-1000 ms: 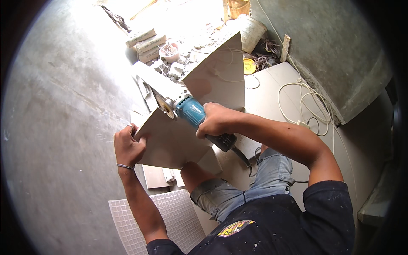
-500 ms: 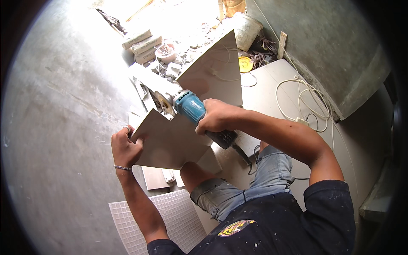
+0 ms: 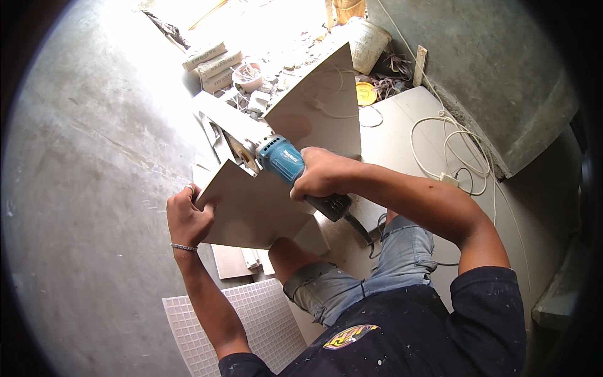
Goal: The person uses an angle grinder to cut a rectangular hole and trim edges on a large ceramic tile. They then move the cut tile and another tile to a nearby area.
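My right hand (image 3: 321,171) is wrapped round the body of a teal and black angle grinder (image 3: 281,158). Its disc (image 3: 241,152) sits at the upper edge of a large glossy grey tile (image 3: 251,204); whether it touches the tile I cannot tell. The tile is tilted up, its lower part close to my left knee. With the fingers over the tile's left edge and the thumb on its face, my left hand (image 3: 190,215) grips it. Beyond the grinder another glossy tile piece (image 3: 320,103) stands up at an angle.
A gridded tile back (image 3: 245,320) lies at lower left by the grey wall (image 3: 88,188). Coiled white cable (image 3: 449,147) rests on the floor tiles at right. Stacked bags (image 3: 217,66), a small bucket (image 3: 248,76), rubble, a yellow lid (image 3: 365,93) and a large bucket (image 3: 364,47) stand farther off.
The whole view has shifted very slightly. Both hands keep their grips, and the grinder and tile hold nearly the same position.
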The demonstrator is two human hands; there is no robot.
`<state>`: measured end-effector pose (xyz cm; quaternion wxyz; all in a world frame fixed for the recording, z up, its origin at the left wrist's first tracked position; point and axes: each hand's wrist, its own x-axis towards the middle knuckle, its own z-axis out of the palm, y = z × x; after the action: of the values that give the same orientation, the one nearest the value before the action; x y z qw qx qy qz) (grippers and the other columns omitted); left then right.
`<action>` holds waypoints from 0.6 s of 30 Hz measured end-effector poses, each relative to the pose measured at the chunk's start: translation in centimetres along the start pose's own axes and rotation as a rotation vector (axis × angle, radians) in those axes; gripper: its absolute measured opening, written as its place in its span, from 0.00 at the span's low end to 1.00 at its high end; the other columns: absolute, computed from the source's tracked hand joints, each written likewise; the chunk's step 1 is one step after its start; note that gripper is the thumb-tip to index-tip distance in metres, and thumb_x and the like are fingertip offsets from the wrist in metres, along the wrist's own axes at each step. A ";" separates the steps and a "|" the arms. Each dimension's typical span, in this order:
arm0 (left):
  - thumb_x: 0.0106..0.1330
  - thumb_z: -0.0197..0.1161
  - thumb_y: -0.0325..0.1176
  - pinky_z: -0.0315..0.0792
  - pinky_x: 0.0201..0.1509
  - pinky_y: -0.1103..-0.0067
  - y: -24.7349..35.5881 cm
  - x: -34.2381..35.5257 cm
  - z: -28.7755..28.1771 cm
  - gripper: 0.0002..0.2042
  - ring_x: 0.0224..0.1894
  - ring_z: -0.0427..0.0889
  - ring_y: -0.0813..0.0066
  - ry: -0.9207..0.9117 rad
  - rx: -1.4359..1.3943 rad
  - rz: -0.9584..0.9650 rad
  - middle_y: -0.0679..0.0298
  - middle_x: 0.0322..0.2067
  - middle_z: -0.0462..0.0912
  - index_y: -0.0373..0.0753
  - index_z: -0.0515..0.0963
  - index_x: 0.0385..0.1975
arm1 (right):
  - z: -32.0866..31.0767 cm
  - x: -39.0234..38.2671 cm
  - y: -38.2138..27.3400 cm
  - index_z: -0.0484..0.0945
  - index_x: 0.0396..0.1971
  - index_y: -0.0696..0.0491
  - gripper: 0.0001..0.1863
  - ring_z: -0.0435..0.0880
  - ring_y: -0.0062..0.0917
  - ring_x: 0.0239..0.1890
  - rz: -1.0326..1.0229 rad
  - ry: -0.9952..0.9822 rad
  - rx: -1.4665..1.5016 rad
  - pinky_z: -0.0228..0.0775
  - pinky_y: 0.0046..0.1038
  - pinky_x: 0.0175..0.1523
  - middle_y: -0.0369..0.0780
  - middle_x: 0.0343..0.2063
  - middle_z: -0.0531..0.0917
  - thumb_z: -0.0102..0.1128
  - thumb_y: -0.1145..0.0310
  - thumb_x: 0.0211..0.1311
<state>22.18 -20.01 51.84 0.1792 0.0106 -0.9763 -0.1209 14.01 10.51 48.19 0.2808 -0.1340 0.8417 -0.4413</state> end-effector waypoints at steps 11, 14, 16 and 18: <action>0.56 0.75 0.28 0.76 0.30 0.69 0.1 0.0 0.1 0.09 0.20 0.85 0.57 -0.005 -0.028 -0.009 0.50 0.18 0.82 0.32 0.79 0.24 | 0.1 0.2 -0.3 0.81 0.44 0.70 0.31 0.90 0.36 0.39 -0.014 -0.002 -0.035 0.83 0.35 0.43 0.53 0.37 0.88 0.80 0.64 0.43; 0.56 0.75 0.28 0.77 0.30 0.69 0.1 0.0 0.2 0.09 0.20 0.85 0.57 0.000 -0.031 0.000 0.51 0.18 0.82 0.32 0.79 0.24 | 0.0 0.2 -0.4 0.81 0.44 0.70 0.31 0.90 0.36 0.39 -0.016 -0.003 -0.044 0.83 0.35 0.43 0.53 0.37 0.88 0.80 0.64 0.43; 0.56 0.75 0.28 0.77 0.31 0.69 0.1 0.0 0.2 0.09 0.20 0.85 0.57 -0.012 -0.051 -0.018 0.51 0.17 0.82 0.32 0.79 0.24 | 0.0 0.1 -0.4 0.81 0.45 0.70 0.31 0.91 0.36 0.39 -0.009 -0.013 -0.045 0.83 0.35 0.44 0.53 0.37 0.88 0.80 0.64 0.43; 0.56 0.75 0.28 0.77 0.31 0.68 0.2 0.0 0.1 0.10 0.21 0.86 0.57 0.003 -0.025 -0.002 0.51 0.18 0.82 0.32 0.79 0.24 | 0.0 0.1 -0.4 0.80 0.45 0.70 0.32 0.91 0.36 0.39 -0.006 -0.017 -0.040 0.83 0.35 0.44 0.53 0.37 0.88 0.80 0.64 0.43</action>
<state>22.15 -19.79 51.83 0.1804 0.0096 -0.9745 -0.1334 13.92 10.23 48.49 0.2840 -0.1459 0.8475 -0.4240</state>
